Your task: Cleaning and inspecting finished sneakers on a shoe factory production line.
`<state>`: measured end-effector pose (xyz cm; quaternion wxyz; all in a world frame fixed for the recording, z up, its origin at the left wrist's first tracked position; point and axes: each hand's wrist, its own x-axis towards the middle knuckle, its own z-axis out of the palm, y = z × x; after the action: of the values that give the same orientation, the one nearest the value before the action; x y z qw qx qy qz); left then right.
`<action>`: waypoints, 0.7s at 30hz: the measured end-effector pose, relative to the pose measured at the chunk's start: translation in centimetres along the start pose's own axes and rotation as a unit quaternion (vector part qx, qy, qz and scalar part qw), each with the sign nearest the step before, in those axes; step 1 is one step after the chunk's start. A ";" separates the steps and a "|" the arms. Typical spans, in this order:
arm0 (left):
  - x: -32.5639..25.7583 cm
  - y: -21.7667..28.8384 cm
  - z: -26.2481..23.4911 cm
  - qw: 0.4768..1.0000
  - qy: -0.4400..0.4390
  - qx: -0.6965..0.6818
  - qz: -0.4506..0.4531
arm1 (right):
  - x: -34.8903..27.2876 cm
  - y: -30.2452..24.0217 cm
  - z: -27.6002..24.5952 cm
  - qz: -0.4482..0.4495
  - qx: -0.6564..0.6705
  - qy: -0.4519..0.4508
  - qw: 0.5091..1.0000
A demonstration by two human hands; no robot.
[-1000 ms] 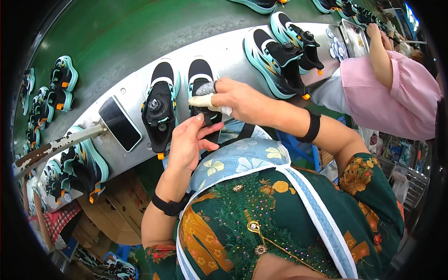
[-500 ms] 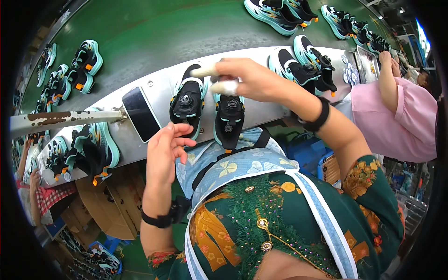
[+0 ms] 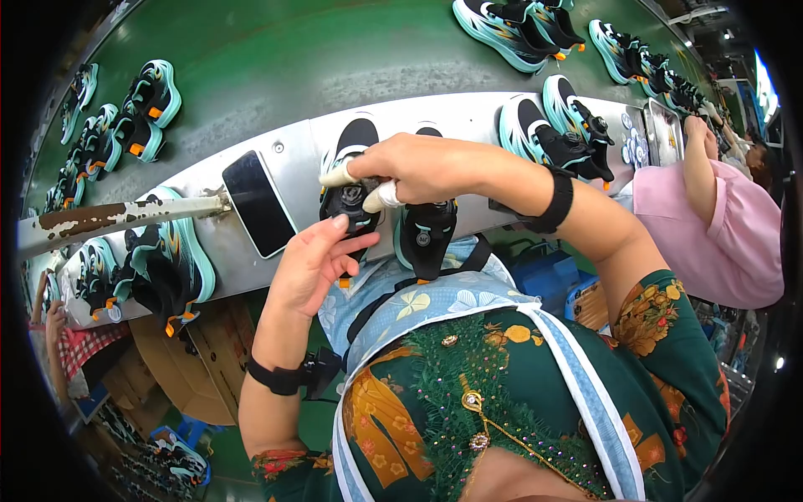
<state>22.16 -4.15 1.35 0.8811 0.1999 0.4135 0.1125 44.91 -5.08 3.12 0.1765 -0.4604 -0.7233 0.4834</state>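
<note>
A pair of black, white and mint sneakers stands on the metal ledge in front of me, toes pointing away. My right hand (image 3: pixel 410 174), with pale covers on its thumb and index finger, closes over the left sneaker (image 3: pixel 355 134), one covered finger on each side of its round dial (image 3: pixel 351 196). Its wrist and palm hide the middle of the right sneaker (image 3: pixel 425 243). At the left sneaker's heel is my left hand (image 3: pixel 314 261), thumb and fingers apart, fingertips against or just beside the black collar; contact is hard to tell.
A black-screened phone (image 3: pixel 258 204) lies left of the pair, beside a rusty white bar (image 3: pixel 125 219). More sneakers (image 3: pixel 171 263) sit at the ledge's left, another pair (image 3: pixel 548 130) at its right. Others line the green conveyor (image 3: pixel 276 58). A person in pink (image 3: pixel 703 222) works at right.
My right hand has come nearer, from the toes down onto the left sneaker's dial area. My left hand has shifted slightly right, and its thumb now points toward the dial.
</note>
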 end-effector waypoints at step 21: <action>1.2 -3.4 1.3 0.986 0.102 0.122 0.056 | -0.6 0.8 4.2 -0.042 -0.135 0.192 0.971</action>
<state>24.00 -7.10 -0.25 0.7959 0.3157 0.4999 0.1302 42.70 -7.77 0.55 0.2682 -0.5337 -0.7529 0.2762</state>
